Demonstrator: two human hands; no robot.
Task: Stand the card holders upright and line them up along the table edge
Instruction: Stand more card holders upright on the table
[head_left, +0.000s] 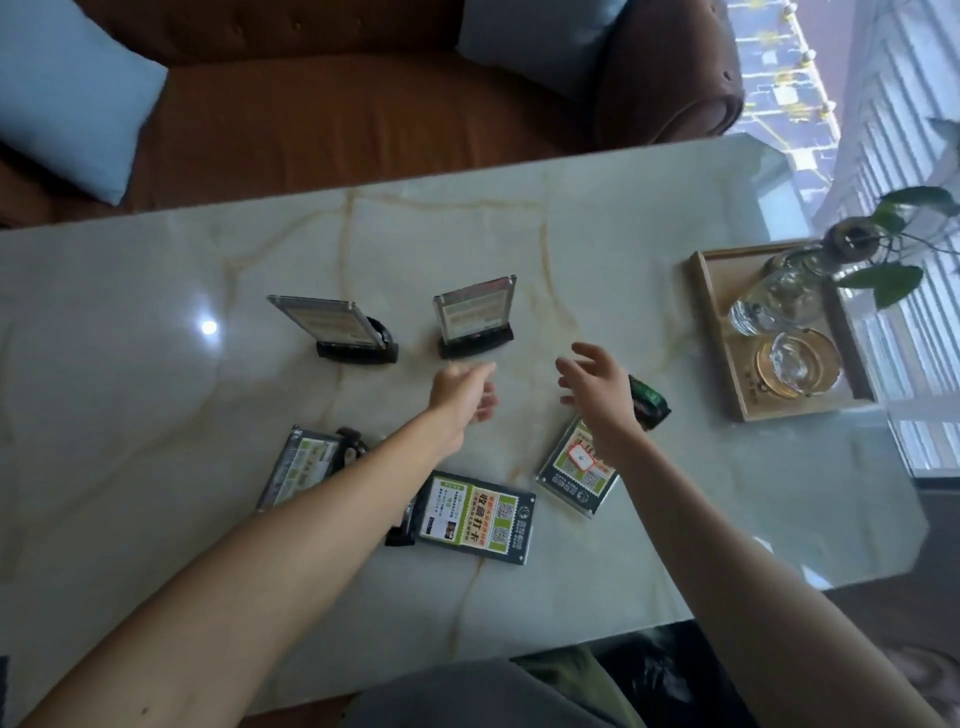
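Note:
Two card holders stand upright on black bases in the middle of the marble table (156, 415): the left upright holder (332, 327) and the right upright holder (475, 317). Three more lie flat nearer me: a left flat holder (298, 465) partly under my left forearm, a middle flat holder (475, 517), and a right flat holder (574, 470) partly under my right wrist. My left hand (460, 397) hovers just in front of the right upright holder, fingers loosely curled, holding nothing. My right hand (597, 387) is beside it, fingers spread and empty.
A wooden tray (737, 395) with a glass vase, plant and glass ashtray sits at the table's right. A brown sofa (337, 104) with light blue cushions lies beyond the far edge. A window runs along the right side.

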